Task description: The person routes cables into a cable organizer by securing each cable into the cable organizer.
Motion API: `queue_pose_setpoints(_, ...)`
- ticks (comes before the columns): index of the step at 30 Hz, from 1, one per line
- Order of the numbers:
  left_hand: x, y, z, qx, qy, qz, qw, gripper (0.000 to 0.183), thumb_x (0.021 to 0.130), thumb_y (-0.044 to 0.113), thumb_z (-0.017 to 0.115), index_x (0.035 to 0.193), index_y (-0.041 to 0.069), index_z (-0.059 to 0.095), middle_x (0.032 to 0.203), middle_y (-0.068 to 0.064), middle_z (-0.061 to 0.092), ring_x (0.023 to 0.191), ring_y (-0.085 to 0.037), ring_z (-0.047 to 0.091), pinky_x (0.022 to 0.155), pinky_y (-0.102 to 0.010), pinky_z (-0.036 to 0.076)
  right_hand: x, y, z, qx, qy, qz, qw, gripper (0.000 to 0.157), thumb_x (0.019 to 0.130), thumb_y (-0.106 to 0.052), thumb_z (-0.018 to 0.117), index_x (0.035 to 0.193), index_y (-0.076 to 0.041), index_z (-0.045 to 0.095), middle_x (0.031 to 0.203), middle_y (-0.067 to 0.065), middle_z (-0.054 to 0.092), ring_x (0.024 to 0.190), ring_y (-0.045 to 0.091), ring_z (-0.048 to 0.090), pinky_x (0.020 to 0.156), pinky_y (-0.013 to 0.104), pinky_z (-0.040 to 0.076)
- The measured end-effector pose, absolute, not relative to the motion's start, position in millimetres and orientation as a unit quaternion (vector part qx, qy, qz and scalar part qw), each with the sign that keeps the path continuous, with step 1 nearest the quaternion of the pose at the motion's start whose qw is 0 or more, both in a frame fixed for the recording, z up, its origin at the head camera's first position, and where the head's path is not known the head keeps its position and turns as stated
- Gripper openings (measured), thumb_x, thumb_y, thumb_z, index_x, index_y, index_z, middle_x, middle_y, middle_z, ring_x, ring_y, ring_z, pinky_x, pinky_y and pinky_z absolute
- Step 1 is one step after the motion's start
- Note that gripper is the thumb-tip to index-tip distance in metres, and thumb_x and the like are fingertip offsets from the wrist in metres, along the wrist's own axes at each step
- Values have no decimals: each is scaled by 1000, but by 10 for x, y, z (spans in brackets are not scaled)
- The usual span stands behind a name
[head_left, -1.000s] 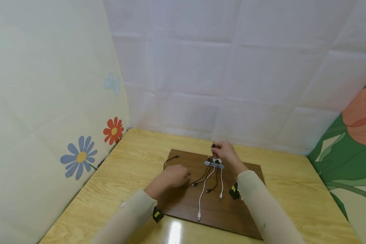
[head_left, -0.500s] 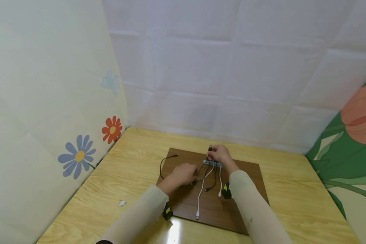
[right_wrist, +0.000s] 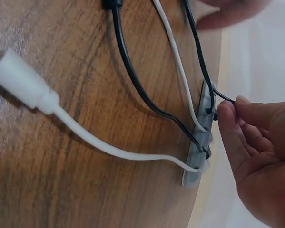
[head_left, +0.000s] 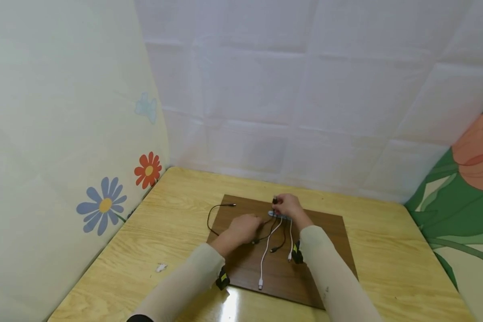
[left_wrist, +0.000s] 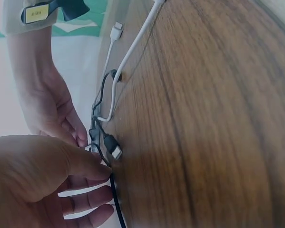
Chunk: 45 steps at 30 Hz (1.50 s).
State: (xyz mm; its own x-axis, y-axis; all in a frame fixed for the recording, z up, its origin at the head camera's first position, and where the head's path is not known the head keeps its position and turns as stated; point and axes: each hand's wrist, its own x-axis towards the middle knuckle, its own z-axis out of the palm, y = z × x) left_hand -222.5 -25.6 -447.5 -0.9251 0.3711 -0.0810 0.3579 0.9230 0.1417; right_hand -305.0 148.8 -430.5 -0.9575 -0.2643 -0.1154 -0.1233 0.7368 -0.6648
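Observation:
My right hand pinches a thin black USB cable between thumb and forefinger, just past the far edge of a grey-blue cable clip strip. The cable's USB plug points up above those fingers. My left hand pinches the same black cable left of the strip, with thumb against fingers. Other cables sit in the strip's slots: a long white cable, a short white cable and black cables, one with a dark connector. Behind my right fingers, part of the strip is hidden.
The strip lies near the far edge of a dark brown wooden board on a yellow wood-grain table. A black cable end loops at the board's left. A white scrap lies further left. Pale cloth walls stand behind and beside.
My right hand has come down and slightly left toward the strip, bringing the USB plug lower. My left hand has moved right, closer to the strip.

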Motion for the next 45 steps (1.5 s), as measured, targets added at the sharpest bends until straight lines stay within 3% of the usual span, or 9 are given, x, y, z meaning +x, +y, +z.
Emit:
queue_pose_setpoints(4,-2219,-200,-4488,198,978,33,60,32,95,15,69,126,22,69,122,0,67,104,-20,66,73,-35,59,-3050,1467,-4336,-131,940,-305,84,7,91,-5,71,87,1,68,80,12,72,71,23,70,69,36,58)
queue_pose_setpoints(12,-2241,-172,-4506,222,973,22,53,33,89,9,73,120,18,72,114,1,64,103,-19,64,79,-32,58,-3062,1452,-4367,-141,949,-272,72,8,90,-5,70,84,-2,66,82,11,70,74,24,64,69,37,54)
queue_pose_setpoints(19,-2279,-198,-4541,252,966,32,51,34,87,5,74,118,17,74,122,-2,66,107,-21,63,90,-31,55,-3090,1431,-4365,-129,957,-247,76,5,89,-4,71,86,-2,67,84,11,69,77,25,62,72,39,54)
queue_pose_setpoints(25,-2269,-241,-4487,251,964,55,61,40,88,1,70,122,20,74,122,0,68,107,-22,62,91,-31,53,-3096,1427,-4339,-143,962,-219,78,10,89,-5,72,98,-1,71,91,13,71,85,29,64,79,44,54)
queue_pose_setpoints(31,-2288,-265,-4450,247,964,65,69,48,87,-4,67,125,24,73,129,8,68,113,-23,62,95,-32,53,-3102,1431,-4320,-165,966,-190,62,7,90,-8,73,94,-3,71,93,13,71,87,30,64,80,45,54)
queue_pose_setpoints(38,-2315,-320,-4443,250,963,68,76,43,90,1,67,125,26,73,127,8,69,115,-23,63,96,-33,53,-3105,1381,-4304,-163,968,-177,66,10,90,-9,73,99,-3,74,91,10,69,86,28,63,78,44,53)
queue_pose_setpoints(45,-2303,-348,-4432,263,958,73,87,41,90,3,69,125,25,73,124,5,71,115,-23,63,98,-34,53,-3067,1335,-4331,-152,972,-164,68,4,91,-9,73,93,-5,72,94,11,70,87,29,65,77,45,53)
